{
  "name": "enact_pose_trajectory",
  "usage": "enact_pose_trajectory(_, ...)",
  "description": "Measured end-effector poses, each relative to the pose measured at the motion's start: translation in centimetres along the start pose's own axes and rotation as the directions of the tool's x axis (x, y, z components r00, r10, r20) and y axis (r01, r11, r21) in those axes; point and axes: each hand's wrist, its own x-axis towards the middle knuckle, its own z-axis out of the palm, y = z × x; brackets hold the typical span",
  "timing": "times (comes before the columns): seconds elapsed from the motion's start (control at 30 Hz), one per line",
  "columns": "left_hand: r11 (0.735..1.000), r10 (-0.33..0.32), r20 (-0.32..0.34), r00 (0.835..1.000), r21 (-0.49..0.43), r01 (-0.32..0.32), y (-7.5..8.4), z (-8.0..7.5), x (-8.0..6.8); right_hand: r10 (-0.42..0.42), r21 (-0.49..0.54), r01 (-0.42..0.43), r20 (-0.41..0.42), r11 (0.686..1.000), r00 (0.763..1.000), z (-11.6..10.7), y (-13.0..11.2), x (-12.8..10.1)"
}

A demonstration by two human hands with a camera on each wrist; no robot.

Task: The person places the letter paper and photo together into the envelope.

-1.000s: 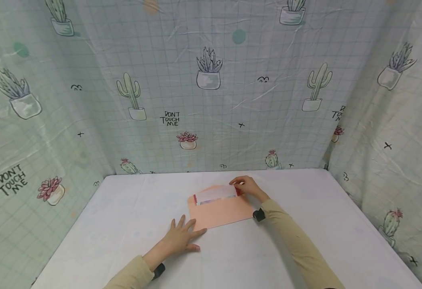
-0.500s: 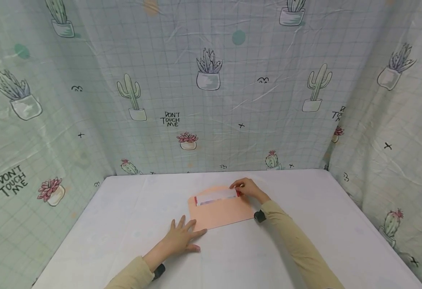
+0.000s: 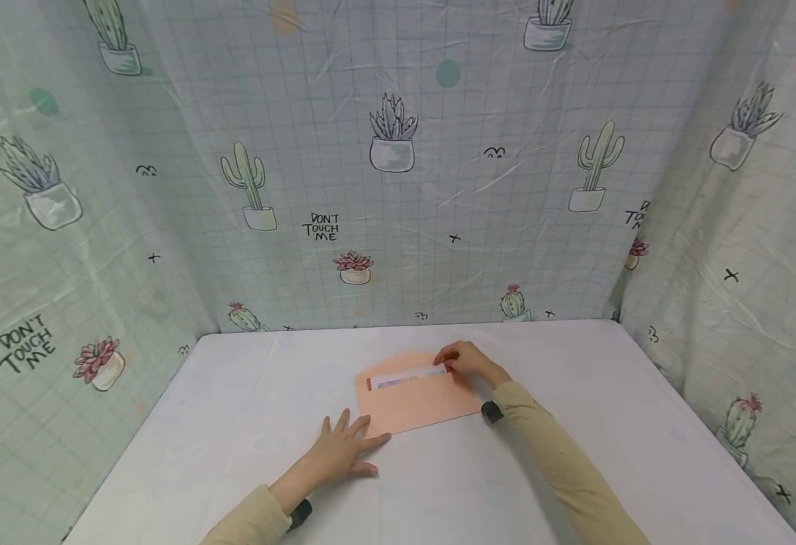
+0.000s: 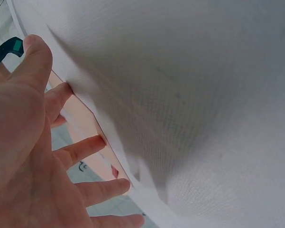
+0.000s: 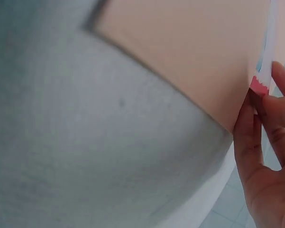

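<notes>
- Fingers (image 5: 256,137) of right hand (image 3: 469,362) curled, pinching red-edged end of white card (image 3: 407,376) at far right corner of envelope (image 3: 416,397); pinch confirmed in right wrist view.
- Fingers (image 4: 85,149) of left hand (image 3: 339,448) straight and spread apart, pressed flat on table (image 3: 575,484); fingertips touching near left corner of envelope, holding nothing.

Remaining items, largest to smallest:
- Cactus-print curtain (image 3: 398,151) hung behind and on both sides of table; grid pattern, potted plants, "DON'T TOUCH ME" lettering.
- Table covered in white cloth, flat, enclosed by curtain on 3 sides.
- Beige sleeves (image 3: 561,462) on both forearms, dark wrist mount (image 3: 491,412) at right cuff, just beside envelope's near right corner.
- Envelope peach-coloured, lying flat near middle of table, flap open toward curtain, between the 2 hands.
- White card mostly inside envelope mouth; narrow strip showing along opening, red marks at both ends. Print on card too small to read.
</notes>
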Motion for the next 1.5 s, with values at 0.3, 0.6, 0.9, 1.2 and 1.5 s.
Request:
enact_pose_trajectory(0.3, 0.999, 0.034, -0.048, 0.998, 0.032, -0.033, 0.1, -0.3, 0.0, -0.187, -0.349, 0.163, -0.036, 0.923, 0.982, 1.1, -1.2, -0.4)
enact_pose_trajectory(0.6, 0.993, 0.108, -0.142, 0.984, 0.07, -0.099, 0.7, -0.4, 0.5, -0.184, -0.499, 0.145, -0.031, 0.855, 0.982, 2.4, -2.8, -1.0)
enact_pose_trajectory(0.9, 0.986, 0.139, -0.13, 0.982, 0.112, -0.125, 1.5, -0.1, 1.4, -0.249, -0.602, 0.191, -0.013, 0.776, 0.969, 3.7, -3.5, -0.8)
enact_pose_trajectory(1.2, 0.985, 0.134, -0.089, 0.987, 0.119, -0.123, 1.5, 0.3, 1.9, -0.225, -0.608, 0.188, 0.016, 0.772, 0.974, 4.4, -4.5, -0.2)
enact_pose_trajectory(1.5, 0.986, 0.135, -0.089, 0.987, 0.108, -0.125, 1.4, 0.3, 2.5, -0.239, -0.6, 0.217, 0.044, 0.77, 0.97, 4.8, -5.2, 0.1)
